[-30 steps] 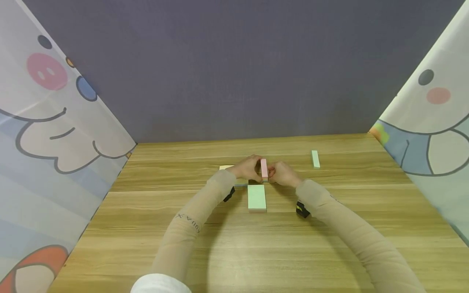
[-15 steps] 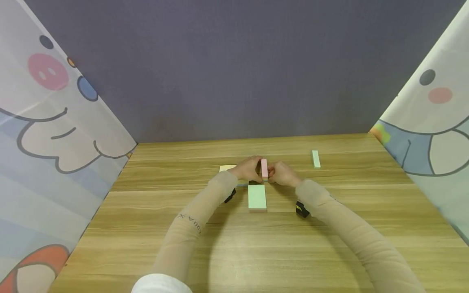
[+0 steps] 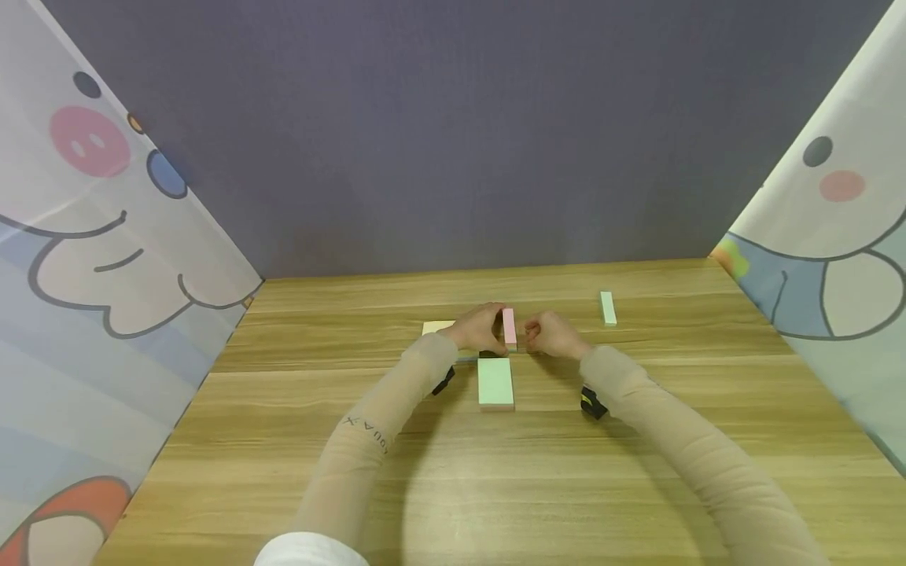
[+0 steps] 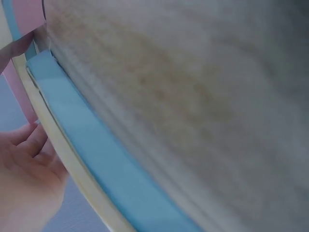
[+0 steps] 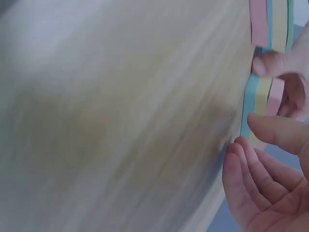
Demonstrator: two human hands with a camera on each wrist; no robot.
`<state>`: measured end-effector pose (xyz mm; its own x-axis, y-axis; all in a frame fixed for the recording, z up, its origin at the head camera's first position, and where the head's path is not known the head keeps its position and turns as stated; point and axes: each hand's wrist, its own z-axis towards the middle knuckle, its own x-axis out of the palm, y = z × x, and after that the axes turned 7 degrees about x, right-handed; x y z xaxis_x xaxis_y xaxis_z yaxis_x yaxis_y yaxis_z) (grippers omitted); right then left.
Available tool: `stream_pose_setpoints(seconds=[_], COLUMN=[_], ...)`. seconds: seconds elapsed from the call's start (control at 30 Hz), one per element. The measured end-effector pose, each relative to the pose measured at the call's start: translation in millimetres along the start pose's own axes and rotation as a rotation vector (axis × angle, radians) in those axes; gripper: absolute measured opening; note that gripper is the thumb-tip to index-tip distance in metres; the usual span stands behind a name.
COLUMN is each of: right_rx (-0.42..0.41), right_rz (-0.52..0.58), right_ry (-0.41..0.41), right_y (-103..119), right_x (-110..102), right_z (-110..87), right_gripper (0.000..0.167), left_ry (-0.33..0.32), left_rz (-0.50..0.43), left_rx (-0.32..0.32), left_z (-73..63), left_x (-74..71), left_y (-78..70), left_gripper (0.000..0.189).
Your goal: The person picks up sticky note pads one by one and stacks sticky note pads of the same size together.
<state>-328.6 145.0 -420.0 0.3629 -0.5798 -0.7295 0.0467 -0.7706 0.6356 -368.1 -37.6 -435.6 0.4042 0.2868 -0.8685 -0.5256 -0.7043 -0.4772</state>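
My left hand grips a narrow upright stack of sticky-note pads with a pink top, thumb on the near side and fingers on the far side. In the right wrist view the stack shows blue, yellow and pink layers. Just right of it is my right hand, holding nothing; its thumb and fingertips are parted. A wider yellow pad over a blue layer lies partly hidden under the left hand. In front sits a large pad stack with a light green top and pink base.
A small pale green pad lies toward the back right of the wooden table. A dark grey panel rises behind the table, and cartoon-printed sheets stand along both sides.
My right hand has drawn slightly to the right, leaving a gap between its fingers and the pink-topped stack. The left hand keeps its grip in about the same place.
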Motion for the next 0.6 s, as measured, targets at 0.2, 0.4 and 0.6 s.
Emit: stream_pose_setpoints(seconds=[0.2, 0.4, 0.6], right_rx=[-0.004, 0.033, 0.072], right_rz=[-0.020, -0.117, -0.187], right_ry=[-0.052, -0.145, -0.222], right_y=[-13.2, -31.5, -45.6], right_x=[-20.6, -49.3, -68.5], right_z=[-5.7, -9.1, -9.8], right_gripper=[0.040, 0.040, 0.041], left_ry=[0.004, 0.000, 0.004], left_rz=[0.018, 0.011, 0.000], left_rx=[-0.018, -0.015, -0.022], left_z=[-0.6, -0.8, -1.4], left_x=[0.1, 2.6, 2.4], left_y=[-0.8, 0.5, -0.2], left_gripper=[0.097, 0.098, 0.098])
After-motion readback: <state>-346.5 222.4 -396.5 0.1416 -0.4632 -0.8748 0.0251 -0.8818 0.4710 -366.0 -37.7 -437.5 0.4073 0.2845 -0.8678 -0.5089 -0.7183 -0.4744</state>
